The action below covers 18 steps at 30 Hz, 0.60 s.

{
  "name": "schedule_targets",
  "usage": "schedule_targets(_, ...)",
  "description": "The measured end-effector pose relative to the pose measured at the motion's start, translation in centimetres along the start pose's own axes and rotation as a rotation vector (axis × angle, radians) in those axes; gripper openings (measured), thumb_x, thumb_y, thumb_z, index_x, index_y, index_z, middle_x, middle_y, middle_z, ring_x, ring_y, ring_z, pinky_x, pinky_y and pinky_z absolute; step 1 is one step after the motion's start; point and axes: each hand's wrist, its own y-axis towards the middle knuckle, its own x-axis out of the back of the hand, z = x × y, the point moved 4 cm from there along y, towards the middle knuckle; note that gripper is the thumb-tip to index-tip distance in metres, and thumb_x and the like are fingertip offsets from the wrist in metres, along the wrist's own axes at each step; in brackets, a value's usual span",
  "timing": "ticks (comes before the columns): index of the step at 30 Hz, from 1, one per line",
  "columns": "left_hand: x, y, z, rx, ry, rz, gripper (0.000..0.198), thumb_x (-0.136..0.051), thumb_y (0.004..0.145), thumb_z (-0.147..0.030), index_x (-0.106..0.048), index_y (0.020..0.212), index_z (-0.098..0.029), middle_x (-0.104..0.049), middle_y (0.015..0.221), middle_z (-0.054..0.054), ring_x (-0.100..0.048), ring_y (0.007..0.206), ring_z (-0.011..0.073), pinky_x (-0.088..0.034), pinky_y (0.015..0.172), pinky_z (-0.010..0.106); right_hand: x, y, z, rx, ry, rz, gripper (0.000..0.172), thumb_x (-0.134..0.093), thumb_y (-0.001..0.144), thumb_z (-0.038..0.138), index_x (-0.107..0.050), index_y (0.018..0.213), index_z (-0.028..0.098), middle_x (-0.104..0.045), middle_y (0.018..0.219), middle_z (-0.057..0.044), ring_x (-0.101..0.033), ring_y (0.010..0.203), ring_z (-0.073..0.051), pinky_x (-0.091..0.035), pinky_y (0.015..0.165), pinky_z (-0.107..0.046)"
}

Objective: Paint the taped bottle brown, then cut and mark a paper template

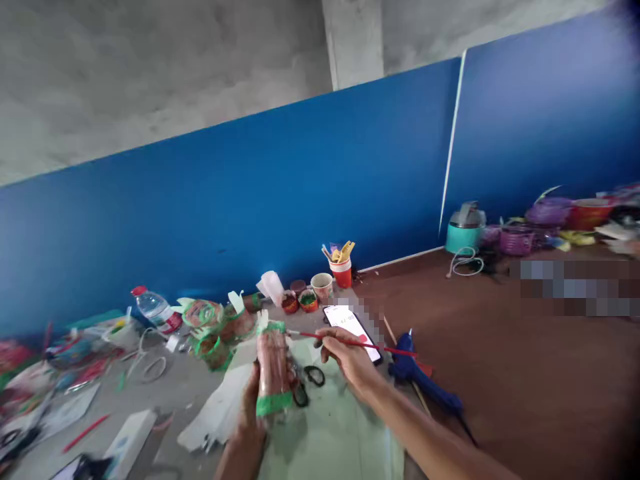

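Right hand: a thin red brush is pinched in the fingers, tip near the upper green band of a pinkish cylinder; contact cannot be told. The cylinder is held roughly upright by the left hand. Black-handled scissors are seen just beside it.

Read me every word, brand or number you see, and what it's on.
None reads clearly.
Phone: a row of digits on its screen, too blurred to quote.
Bottle: red label, too blurred to read.
Long white object: a faint mark, too small to read.
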Motion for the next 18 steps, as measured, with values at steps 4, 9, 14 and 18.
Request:
schedule_targets(4, 0.39, 0.07, -0.2, 0.007, -0.005, 0.002, 0.042, -0.052, 0.089, -0.037, -0.064, 0.119, -0.011, -0.071, 0.107, 0.013, -0.067, 0.09, 0.0241, -0.048, 0.093, 0.039, 0.45, 0.32, 0.57, 0.033, 0.046, -0.061, 0.014, -0.07, 0.067, 0.025, -0.073, 0.078, 0.018, -0.064, 0.065, 0.0, -0.054, 0.052, -0.011, -0.042, 0.055, -0.025)
schedule_targets(9, 0.56, 0.17, -0.02, 0.044, 0.001, 0.013, 0.043, -0.046, 0.092, -0.041, -0.067, 0.113, -0.009, -0.07, 0.107, 0.014, -0.067, 0.089, 0.0241, -0.048, 0.092, 0.04, -0.14, -0.04, 0.38, -0.001, 0.096, 0.019, 0.017, -0.071, 0.068, 0.028, -0.074, 0.082, 0.018, -0.067, 0.069, -0.002, -0.056, 0.053, -0.012, -0.042, 0.055, -0.026)
schedule_targets(14, 0.08, 0.07, -0.28, 0.038, -0.036, 0.012, 0.044, -0.046, 0.092, -0.037, -0.061, 0.122, -0.009, -0.07, 0.105, 0.014, -0.067, 0.085, 0.0216, -0.048, 0.093, 0.039, 0.56, 0.43, 0.0, 0.01, 0.053, -0.063, 0.016, -0.071, 0.066, 0.026, -0.073, 0.079, 0.017, -0.066, 0.065, 0.0, -0.054, 0.05, -0.011, -0.041, 0.052, -0.025)
schedule_targets(18, 0.1, 0.09, -0.35, 0.039, -0.052, 0.021, 0.044, -0.043, 0.093, -0.037, -0.062, 0.12, -0.009, -0.07, 0.105, 0.014, -0.067, 0.084, 0.021, -0.048, 0.094, 0.039, 0.41, 0.24, 0.23, 0.016, 0.101, -0.047, 0.016, -0.071, 0.066, 0.026, -0.073, 0.079, 0.017, -0.066, 0.068, -0.001, -0.054, 0.051, -0.01, -0.041, 0.053, -0.025)
